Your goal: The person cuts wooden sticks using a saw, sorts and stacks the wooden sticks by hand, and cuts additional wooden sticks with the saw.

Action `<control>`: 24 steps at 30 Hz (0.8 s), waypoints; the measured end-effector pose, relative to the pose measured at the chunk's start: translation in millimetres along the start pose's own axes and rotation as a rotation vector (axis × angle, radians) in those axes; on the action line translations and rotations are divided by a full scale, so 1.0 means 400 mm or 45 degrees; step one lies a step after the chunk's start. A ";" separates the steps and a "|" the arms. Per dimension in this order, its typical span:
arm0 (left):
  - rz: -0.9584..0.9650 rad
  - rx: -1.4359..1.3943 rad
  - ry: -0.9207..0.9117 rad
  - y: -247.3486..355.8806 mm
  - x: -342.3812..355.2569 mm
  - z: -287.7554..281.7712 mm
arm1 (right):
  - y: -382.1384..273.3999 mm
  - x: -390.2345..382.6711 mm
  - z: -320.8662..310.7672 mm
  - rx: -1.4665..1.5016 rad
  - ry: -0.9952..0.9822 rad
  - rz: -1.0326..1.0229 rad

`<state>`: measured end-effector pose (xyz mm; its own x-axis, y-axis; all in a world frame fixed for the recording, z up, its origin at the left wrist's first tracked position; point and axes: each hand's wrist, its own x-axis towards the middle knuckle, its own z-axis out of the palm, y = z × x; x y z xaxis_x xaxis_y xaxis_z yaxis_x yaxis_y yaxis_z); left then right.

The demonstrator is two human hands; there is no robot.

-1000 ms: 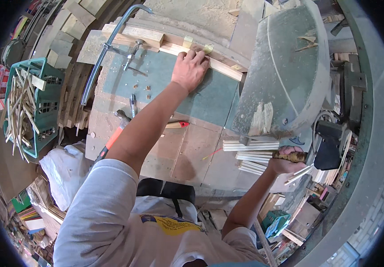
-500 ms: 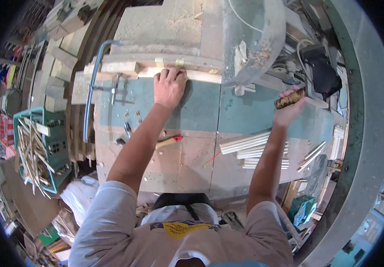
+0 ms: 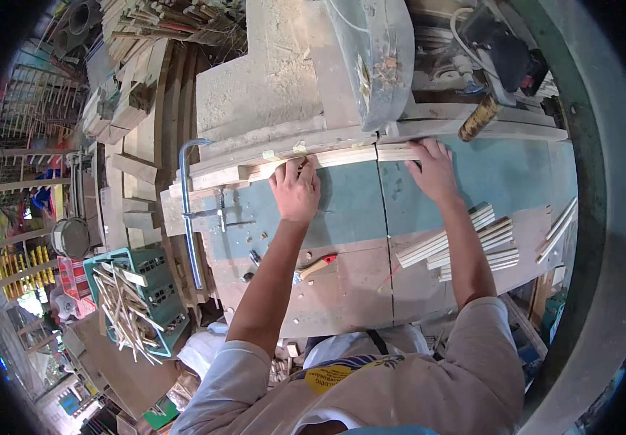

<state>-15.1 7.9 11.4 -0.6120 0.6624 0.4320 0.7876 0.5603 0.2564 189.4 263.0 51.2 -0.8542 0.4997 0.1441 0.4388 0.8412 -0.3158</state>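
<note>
Along the wooden fence at the back of the teal-topped table lie pale wooden strips. My left hand has its fingers curled over the strips, pressing them against the fence. Farther right, my right hand grips the same strips near their right end, thumb in front and fingers over the top. A wrapped brown handle sticks out behind my right hand, untouched. Stacked cut strips rest on the table beside my right forearm. My fingers partly hide the strips.
A cloudy guard hangs over the fence. A blue bar clamp stands at the table's left side. A red-tipped wooden-handled tool and small offcuts lie near my left forearm. Left of the table is a green crate of scrap sticks.
My right hand has let go of the wrapped handle and moved left onto the strips. My left hand stays on the strips by the fence. The view has shifted.
</note>
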 end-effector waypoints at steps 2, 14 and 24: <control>0.006 0.022 0.006 0.000 0.005 -0.010 | -0.011 0.001 -0.013 0.013 -0.057 0.039; -0.298 -1.261 -0.540 0.117 -0.224 -0.190 | -0.214 -0.177 -0.017 0.151 -0.200 0.234; -1.311 -1.746 -0.470 -0.234 -0.470 -0.760 | -0.987 -0.592 -0.065 0.786 -0.338 -0.191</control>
<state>48.1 -320.3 169.2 -0.6863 0.5161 -0.5125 -0.5293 0.1288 0.8386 225.8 -182.2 166.0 -0.9673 0.2530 0.0184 0.1381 0.5862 -0.7983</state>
